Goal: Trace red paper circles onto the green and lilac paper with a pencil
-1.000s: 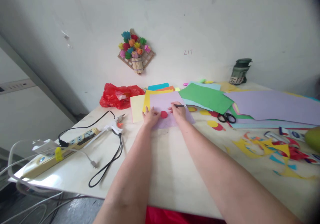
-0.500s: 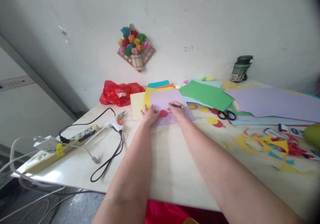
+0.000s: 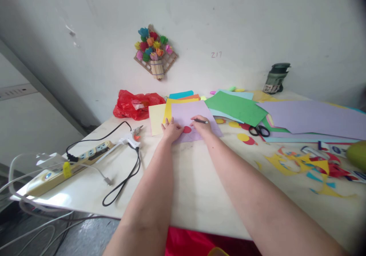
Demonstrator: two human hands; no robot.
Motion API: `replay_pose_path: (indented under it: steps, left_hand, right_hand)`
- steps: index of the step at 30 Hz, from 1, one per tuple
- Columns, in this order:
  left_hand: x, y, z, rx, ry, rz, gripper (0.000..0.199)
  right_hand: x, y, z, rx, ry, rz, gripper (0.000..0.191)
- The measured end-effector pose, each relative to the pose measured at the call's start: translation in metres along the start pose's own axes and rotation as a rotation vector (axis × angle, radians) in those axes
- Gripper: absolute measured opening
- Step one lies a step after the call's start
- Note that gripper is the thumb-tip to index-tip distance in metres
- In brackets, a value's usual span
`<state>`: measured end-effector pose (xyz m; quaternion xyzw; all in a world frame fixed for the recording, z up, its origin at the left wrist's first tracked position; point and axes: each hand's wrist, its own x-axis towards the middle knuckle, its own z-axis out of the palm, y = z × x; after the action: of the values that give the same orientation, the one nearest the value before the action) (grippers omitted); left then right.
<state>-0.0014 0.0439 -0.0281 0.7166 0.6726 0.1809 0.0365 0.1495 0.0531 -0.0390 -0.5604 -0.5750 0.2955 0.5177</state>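
Observation:
A sheet of light purple paper [image 3: 188, 112] lies on the table in front of me, over a yellow sheet [image 3: 168, 109] and a cream sheet [image 3: 156, 119]. On its lower part is a small red paper circle [image 3: 187, 129]. My left hand [image 3: 172, 130] rests with fingers spread at the left of the circle, fingertips touching its edge or close to it. My right hand [image 3: 202, 126] is closed around a dark pen [image 3: 200, 121], just right of the circle. The pen's tip is too small to make out.
Left are a glue gun [image 3: 132, 139] with its looped cord and a power strip [image 3: 71, 168]. A red plastic bag [image 3: 137, 105] sits behind. To the right lie green paper [image 3: 238, 106], black-handled scissors [image 3: 259, 131], cut circles [image 3: 247, 138] and yellow scraps [image 3: 286, 165]. A bottle [image 3: 276, 79] stands at the back.
My right hand and the pen have shifted very slightly, with the pen's angle a little changed. My left hand and the red circle stay in place. The camera view has moved a touch.

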Motion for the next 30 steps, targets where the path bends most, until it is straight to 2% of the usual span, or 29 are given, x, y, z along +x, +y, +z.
replay_pose_path:
  steps: [7,15,23,30]
  left_hand:
    - [-0.001,0.002,0.001,-0.007,0.03,0.008,0.022]
    - [-0.003,0.002,0.0,0.014,0.009,0.024,0.02]
    - [-0.008,0.003,0.0,0.002,0.036,0.015,0.033]
    - [-0.007,-0.005,-0.007,-0.027,0.016,-0.032,0.038]
  right_hand:
    - [-0.002,-0.005,0.0,-0.121,-0.043,-0.088,0.023]
    - [-0.006,-0.01,-0.001,-0.25,-0.062,-0.089,0.021]
    - [-0.011,-0.019,-0.004,-0.395,-0.135,-0.163,0.024]
    - [-0.01,-0.013,-0.003,-0.414,-0.203,-0.218,0.027]
